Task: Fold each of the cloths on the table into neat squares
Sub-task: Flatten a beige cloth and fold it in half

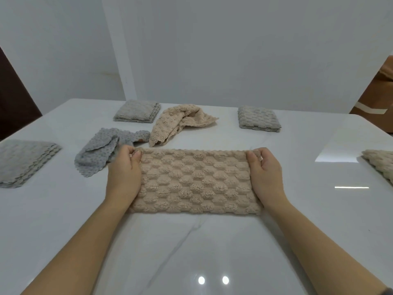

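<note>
At the centre of the white table (pixel 191 252), right in front of me, the beige cloth (pixel 195 179) lies flat as a long rectangle. My left hand (pixel 124 173) pinches its far left corner and my right hand (pixel 265 173) pinches its far right corner. The hands are well apart, one at each short end, with the wrists resting along the cloth's sides.

Just beyond the left hand is a crumpled grey cloth (pixel 100 152), with a crumpled tan cloth (pixel 176 122) beside it. There are folded squares at far left-back (pixel 137 110), far right-back (pixel 258 119), the left edge (pixel 23 161) and the right edge (pixel 380 162).
</note>
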